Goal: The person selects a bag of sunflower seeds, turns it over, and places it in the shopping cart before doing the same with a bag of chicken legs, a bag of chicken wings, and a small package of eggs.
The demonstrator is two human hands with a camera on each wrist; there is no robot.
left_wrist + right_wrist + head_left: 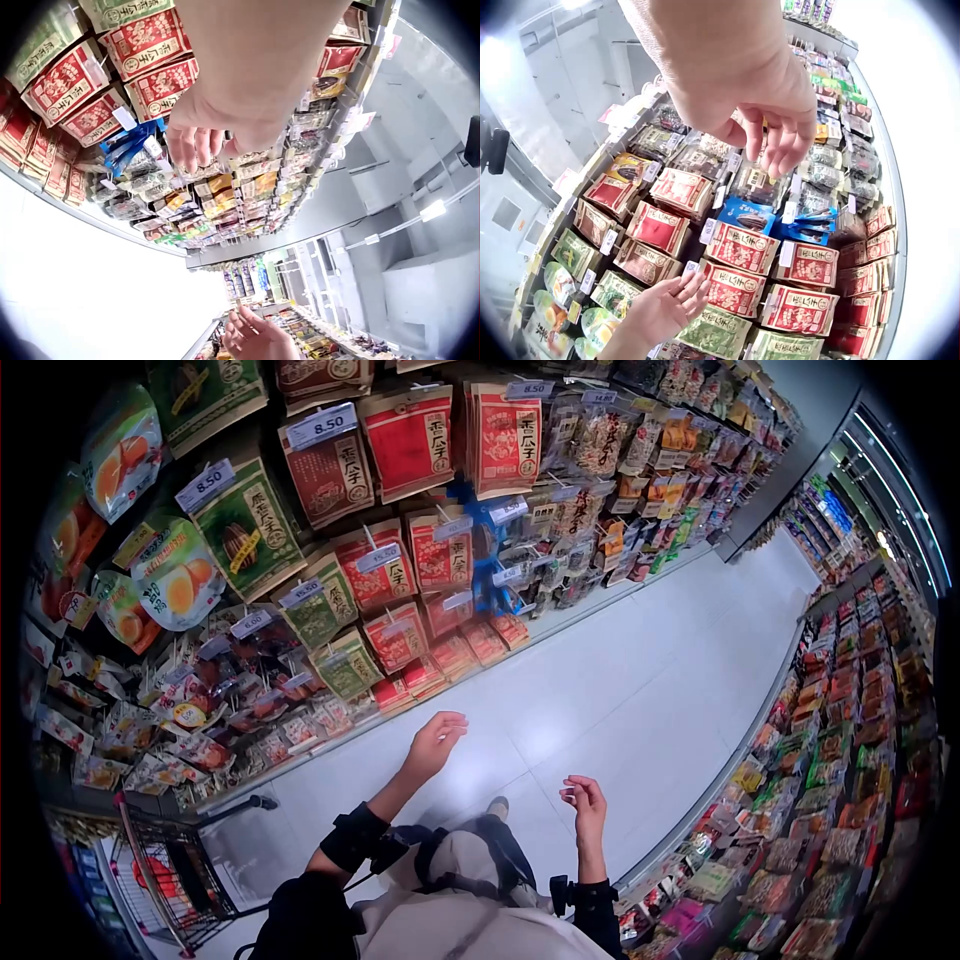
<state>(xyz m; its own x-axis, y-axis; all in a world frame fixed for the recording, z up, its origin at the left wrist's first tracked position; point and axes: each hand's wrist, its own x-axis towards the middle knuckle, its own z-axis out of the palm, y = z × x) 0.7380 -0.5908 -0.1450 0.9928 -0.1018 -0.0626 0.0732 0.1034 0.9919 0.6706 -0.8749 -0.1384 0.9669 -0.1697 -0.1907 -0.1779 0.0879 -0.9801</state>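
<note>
In the head view my left hand (436, 745) hovers over the pale floor in front of the shelf, fingers loosely bent and nothing in them. My right hand (587, 803) is raised farther right, its fingers relaxed and also without any object. The left wrist view has the left hand (214, 124) in front of hanging snack packets. Seen from the right wrist, the right hand (769, 124) droops with softly curved fingers. Nearest the left hand are red seed packets (397, 637) and green ones (347, 662), hung in rows with price tags (378, 556).
A shopping cart (165, 870) with something red inside stands at lower left. Another long shelf (800, 800) of bagged snacks curves along the right. Between the shelves runs a pale tiled floor (640, 670). Blue packets (810, 225) hang beside the red ones.
</note>
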